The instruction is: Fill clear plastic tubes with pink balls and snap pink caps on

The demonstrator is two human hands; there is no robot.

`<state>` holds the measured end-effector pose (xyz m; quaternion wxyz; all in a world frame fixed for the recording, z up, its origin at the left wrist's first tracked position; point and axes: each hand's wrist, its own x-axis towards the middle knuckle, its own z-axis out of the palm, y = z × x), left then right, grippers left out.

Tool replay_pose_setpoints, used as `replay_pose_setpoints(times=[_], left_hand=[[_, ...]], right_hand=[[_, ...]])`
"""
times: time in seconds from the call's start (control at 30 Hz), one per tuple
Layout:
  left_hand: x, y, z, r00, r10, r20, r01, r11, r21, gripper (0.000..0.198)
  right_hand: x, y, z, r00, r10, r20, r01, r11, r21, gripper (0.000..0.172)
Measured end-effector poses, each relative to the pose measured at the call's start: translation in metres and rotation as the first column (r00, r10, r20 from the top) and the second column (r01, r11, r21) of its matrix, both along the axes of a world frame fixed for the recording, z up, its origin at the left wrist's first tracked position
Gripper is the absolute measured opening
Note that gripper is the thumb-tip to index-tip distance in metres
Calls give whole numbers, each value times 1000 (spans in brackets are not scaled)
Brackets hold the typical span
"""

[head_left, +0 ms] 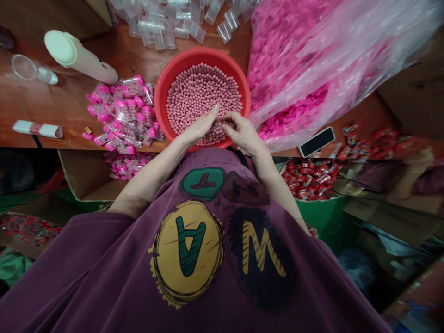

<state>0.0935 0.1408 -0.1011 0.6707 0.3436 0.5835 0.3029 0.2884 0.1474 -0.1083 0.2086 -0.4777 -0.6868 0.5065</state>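
Note:
A red bowl [161,99] full of small pink balls [197,92] stands at the table's front edge, close against my body. Over its near part is my left hand [204,126], thumb up and fingers curled; what lies in it is hidden. My right hand [239,130] meets it from the right, thumb and fingertips pinched together around something too small to name. Left of the bowl lies a heap of small clear bottles [125,115] with pink caps and pink balls inside.
Clear empty containers [166,23] lie behind the bowl. A large plastic bag [333,60] of pink plastic parts fills the right side. A phone [316,142], a pale flask [81,58] and a plastic cup [24,67] rest on the table. Below its edge, a carton [86,178] holds more capped bottles.

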Motion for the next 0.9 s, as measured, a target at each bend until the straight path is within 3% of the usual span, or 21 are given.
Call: replay_pose_setpoints(times=[0.1,0.17,0.4,0.6,0.73,0.9], left_hand=[[-2,4,17,982,-176,-68,163,973,-164,96],[-3,5,20,977,-197,-80,178,964,-198,101],[-3,3,2,999,-19,39,29,966,-258,99],[-8,2,-6,999,-8,37,17,968,-252,93],[-7,0,-16,992,40,119,-10,970,-242,83],[-5,0,-22,975,86,204,-23,956,-294,71]], right_hand=[[-1,-2,-6,999,-44,-4,44,999,7,24],[-2,-2,-11,996,-93,-14,93,996,8,24],[-7,-7,-10,996,-61,-63,60,998,-23,24],[-6,-14,-19,992,-62,-114,48,992,-114,25],[-4,-16,-27,991,-67,-118,47,986,-161,22],[-1,-14,-26,987,-156,-39,154,987,-51,23]])
